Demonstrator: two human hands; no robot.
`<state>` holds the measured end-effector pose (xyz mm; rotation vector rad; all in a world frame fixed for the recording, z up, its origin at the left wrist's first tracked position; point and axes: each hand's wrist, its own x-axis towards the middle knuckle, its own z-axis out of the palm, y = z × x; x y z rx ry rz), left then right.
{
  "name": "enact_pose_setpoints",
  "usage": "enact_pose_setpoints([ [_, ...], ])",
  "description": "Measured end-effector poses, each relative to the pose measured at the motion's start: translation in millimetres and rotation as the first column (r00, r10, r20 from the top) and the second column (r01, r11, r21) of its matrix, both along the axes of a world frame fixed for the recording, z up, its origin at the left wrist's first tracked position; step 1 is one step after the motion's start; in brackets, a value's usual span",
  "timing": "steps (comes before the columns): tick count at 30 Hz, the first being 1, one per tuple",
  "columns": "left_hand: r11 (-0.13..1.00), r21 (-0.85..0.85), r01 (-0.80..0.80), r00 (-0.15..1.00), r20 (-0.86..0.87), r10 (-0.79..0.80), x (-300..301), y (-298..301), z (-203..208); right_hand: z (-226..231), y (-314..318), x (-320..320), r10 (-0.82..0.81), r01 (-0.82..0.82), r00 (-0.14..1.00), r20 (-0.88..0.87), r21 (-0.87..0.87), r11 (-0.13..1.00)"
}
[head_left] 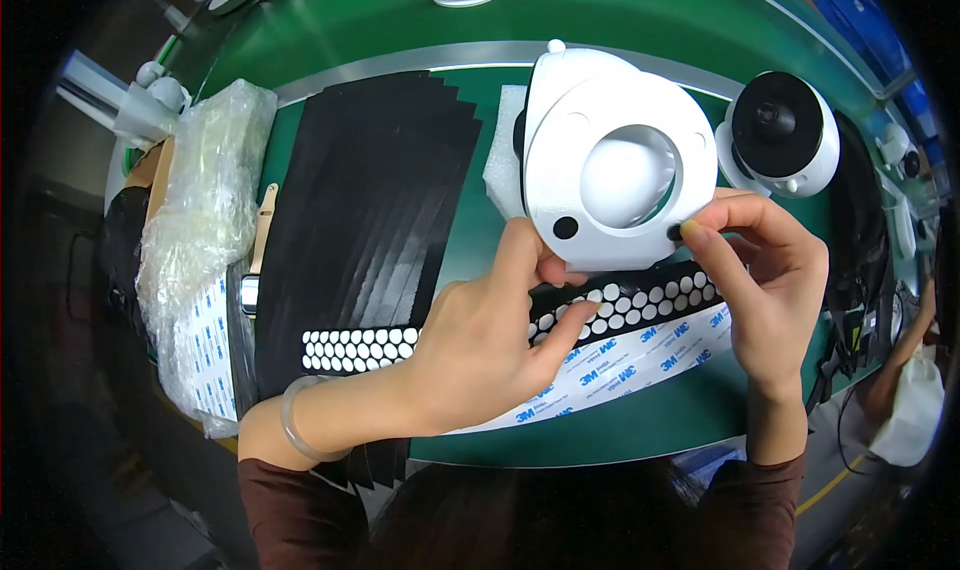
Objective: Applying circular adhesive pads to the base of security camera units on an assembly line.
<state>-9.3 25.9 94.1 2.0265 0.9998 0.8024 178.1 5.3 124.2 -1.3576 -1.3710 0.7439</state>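
A white camera housing (560, 90) is tilted up in front of me. Its flat base has a large round opening and a black round pad (565, 228) at the lower left. My left hand (490, 335) steadies the lower left edge with curled fingers, partly hidden, while its thumb reaches over a black strip of white round stickers (650, 305). At the base's lower right, my right hand (765, 280) pinches a second black pad (674, 232) against the surface with thumb and index finger. Beneath the strip lies white printed backing paper (620, 380).
Left of my hands lies a fanned stack of black sheets (370, 160), beside a clear plastic-wrapped bundle (205, 200). Another white camera with a black round face (775, 125) stands right. White foam (505, 155) sits behind the held housing. Black cables (850, 340) lie at the right edge.
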Motion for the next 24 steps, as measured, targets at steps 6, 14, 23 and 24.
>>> enact_pose_setpoints([
  [6,0.999,0.044,0.001,0.999,0.047,-0.003,0.4,-1.2,-6.7,-1.0,-0.7,0.2,-0.008,0.005,0.998,0.069,0.039,0.999],
  [14,1.000,0.016,-0.005,1.000,0.020,0.005,0.5,-1.6,-3.6,-7.0,4.2,4.3,0.026,-0.025,0.999,-0.023,0.044,0.999],
  [23,0.981,-0.161,0.108,0.936,-0.316,-0.155,-0.7,-3.5,7.8,4.0,0.7,17.6,-0.057,0.054,0.998,0.025,0.106,0.993],
  [24,0.978,-0.145,0.147,0.954,-0.241,-0.179,-0.6,-4.8,4.0,6.5,-5.8,23.0,0.012,-0.033,0.985,0.171,0.121,0.992],
])
